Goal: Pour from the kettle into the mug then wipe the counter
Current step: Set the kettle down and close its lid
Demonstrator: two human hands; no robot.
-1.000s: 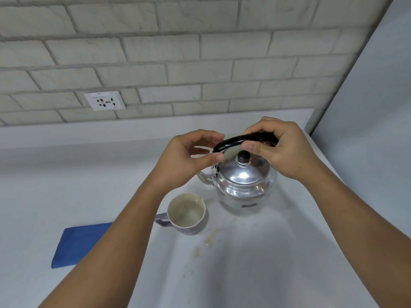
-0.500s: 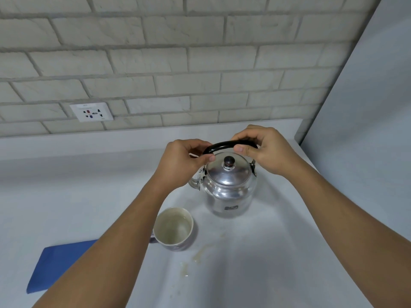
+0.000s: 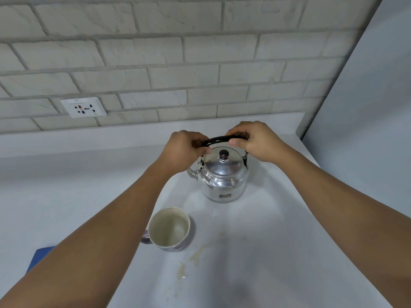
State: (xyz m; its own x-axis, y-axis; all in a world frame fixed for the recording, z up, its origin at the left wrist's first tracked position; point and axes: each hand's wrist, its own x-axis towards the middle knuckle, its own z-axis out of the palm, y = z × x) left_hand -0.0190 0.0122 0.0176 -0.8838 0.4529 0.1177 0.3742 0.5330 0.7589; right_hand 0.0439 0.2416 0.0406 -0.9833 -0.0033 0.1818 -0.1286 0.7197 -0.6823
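Observation:
A shiny metal kettle (image 3: 223,182) with a lid and a black arched handle stands upright on the white counter (image 3: 278,252), its spout pointing left. My left hand (image 3: 183,152) pinches the left end of the handle. My right hand (image 3: 255,141) grips the right end. In front of the kettle, slightly left, stands a mug (image 3: 170,228) with a pale inside and a purplish handle. I cannot tell whether it holds liquid. A blue cloth (image 3: 41,255) lies at the lower left, mostly hidden by my left forearm.
Small brownish spills (image 3: 195,256) mark the counter in front of the mug. A brick wall with a white power socket (image 3: 84,107) rises behind. A plain grey wall (image 3: 367,107) closes the right side beside the kettle.
The view has tilted up and the kettle now sits farther from me on the counter. Both hands have stayed on the handle. The mug and cloth have not moved on the counter.

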